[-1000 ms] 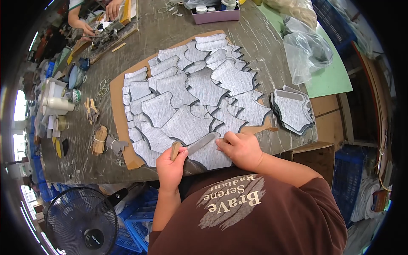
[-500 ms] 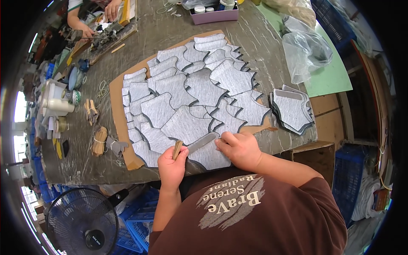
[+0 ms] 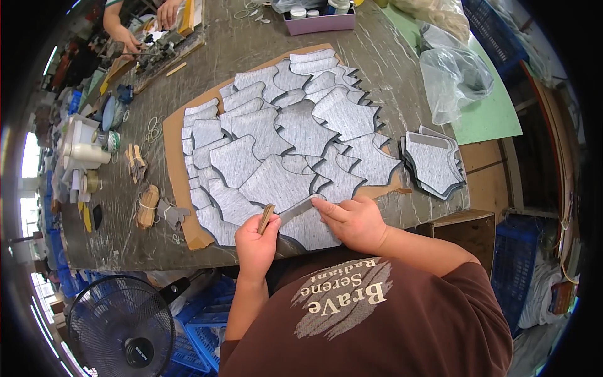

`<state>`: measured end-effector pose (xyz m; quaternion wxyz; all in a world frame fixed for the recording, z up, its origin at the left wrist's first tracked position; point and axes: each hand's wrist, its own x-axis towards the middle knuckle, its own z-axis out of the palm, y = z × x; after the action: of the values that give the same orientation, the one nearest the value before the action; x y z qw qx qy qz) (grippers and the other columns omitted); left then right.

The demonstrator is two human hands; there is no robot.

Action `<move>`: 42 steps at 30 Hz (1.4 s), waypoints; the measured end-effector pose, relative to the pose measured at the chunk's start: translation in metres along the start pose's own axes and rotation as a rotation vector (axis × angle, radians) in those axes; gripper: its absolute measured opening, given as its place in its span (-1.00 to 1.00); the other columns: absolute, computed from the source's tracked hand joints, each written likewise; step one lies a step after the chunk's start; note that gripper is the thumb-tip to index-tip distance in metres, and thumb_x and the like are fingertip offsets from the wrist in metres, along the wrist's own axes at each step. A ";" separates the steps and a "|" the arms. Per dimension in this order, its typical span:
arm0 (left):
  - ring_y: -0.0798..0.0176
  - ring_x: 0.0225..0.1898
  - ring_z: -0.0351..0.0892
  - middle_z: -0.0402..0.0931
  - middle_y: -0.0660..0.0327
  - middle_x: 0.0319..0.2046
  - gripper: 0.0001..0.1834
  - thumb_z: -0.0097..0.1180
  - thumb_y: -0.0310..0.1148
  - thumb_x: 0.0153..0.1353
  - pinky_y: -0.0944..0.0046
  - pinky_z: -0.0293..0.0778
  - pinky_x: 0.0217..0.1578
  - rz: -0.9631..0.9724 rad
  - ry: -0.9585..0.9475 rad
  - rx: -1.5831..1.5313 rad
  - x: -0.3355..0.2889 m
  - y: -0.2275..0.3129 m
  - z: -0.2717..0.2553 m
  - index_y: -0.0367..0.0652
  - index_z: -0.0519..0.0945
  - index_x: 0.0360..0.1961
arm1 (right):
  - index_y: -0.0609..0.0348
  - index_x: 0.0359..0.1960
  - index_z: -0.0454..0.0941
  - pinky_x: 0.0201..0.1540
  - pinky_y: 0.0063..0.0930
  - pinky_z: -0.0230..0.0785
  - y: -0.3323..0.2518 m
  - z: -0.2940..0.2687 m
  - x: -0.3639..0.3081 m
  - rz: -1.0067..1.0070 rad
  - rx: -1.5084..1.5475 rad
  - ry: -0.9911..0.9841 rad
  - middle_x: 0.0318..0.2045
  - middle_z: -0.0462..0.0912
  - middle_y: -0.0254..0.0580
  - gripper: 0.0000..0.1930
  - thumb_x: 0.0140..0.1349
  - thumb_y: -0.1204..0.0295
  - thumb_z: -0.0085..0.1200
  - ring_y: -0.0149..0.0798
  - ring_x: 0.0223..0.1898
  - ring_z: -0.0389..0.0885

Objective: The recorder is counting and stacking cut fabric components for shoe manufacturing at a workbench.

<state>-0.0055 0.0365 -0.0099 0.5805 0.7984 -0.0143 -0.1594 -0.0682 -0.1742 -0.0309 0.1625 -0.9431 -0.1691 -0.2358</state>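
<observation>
My left hand point(image 3: 255, 246) is closed on a small bundle of thin brown strips point(image 3: 266, 218) that stick up between thumb and fingers. Its fingertips are at the near end of a grey strip point(image 3: 296, 210), which lies along the edge of a grey cut piece point(image 3: 312, 231) close to the table's front. At the strip's far end, my right hand point(image 3: 357, 223) presses down with outstretched fingers. Beyond both hands, several overlapping grey pieces point(image 3: 276, 179) with curved, dark edges cover a brown cardboard sheet point(image 3: 178, 157).
A stack of similar pieces point(image 3: 432, 160) sits at the right. Tied brown strips point(image 3: 147, 207) and grey strips point(image 3: 171, 215) lie at the left. Farther back are a purple tray point(image 3: 320, 24), a plastic bag point(image 3: 453, 85) and a co-worker's hands point(image 3: 167, 14). A fan point(image 3: 122, 327) stands below left.
My right hand's fingers have gone from a bent pinch to stretched out over the strip's far end. The left hand has barely shifted; the bundle in it tilts slightly more.
</observation>
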 end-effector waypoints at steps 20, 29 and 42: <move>0.41 -0.53 0.31 0.37 0.24 -0.50 -0.90 0.01 -0.46 0.24 0.42 0.27 -0.50 0.275 -0.079 -0.033 -0.015 0.009 0.006 -0.27 0.44 -0.27 | 0.14 -0.21 0.59 -0.41 -0.39 0.46 0.003 -0.028 0.007 0.489 0.574 0.037 -0.41 0.62 -0.12 -0.76 0.03 0.50 0.21 -0.12 -0.45 0.60; 0.52 -0.61 0.08 0.18 0.34 -0.52 -0.57 -0.23 -0.17 0.41 0.54 0.09 -0.58 -0.023 -0.355 -0.660 -0.002 0.017 0.005 -0.34 0.34 0.06 | 0.24 -0.23 0.61 -0.25 -0.40 0.43 0.109 -0.121 -0.026 0.911 0.057 0.271 -0.37 0.64 -0.03 -0.83 0.16 0.55 0.02 -0.12 -0.36 0.60; 0.04 -0.28 0.52 0.51 -0.01 -0.28 -0.65 -0.07 -0.46 0.28 0.23 0.43 -0.23 0.625 -0.171 0.249 -0.001 0.044 0.027 -0.36 0.43 0.07 | 0.33 -0.42 0.57 -0.36 -0.58 0.36 -0.008 -0.043 0.051 0.737 1.158 -0.172 -0.51 0.60 -0.27 -0.94 0.13 0.57 0.13 -0.51 -0.44 0.48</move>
<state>-0.0064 -0.0027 0.0234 0.4961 0.8039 -0.3261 -0.0374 -0.0453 -0.1713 0.0322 0.6955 -0.7156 0.0516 0.0388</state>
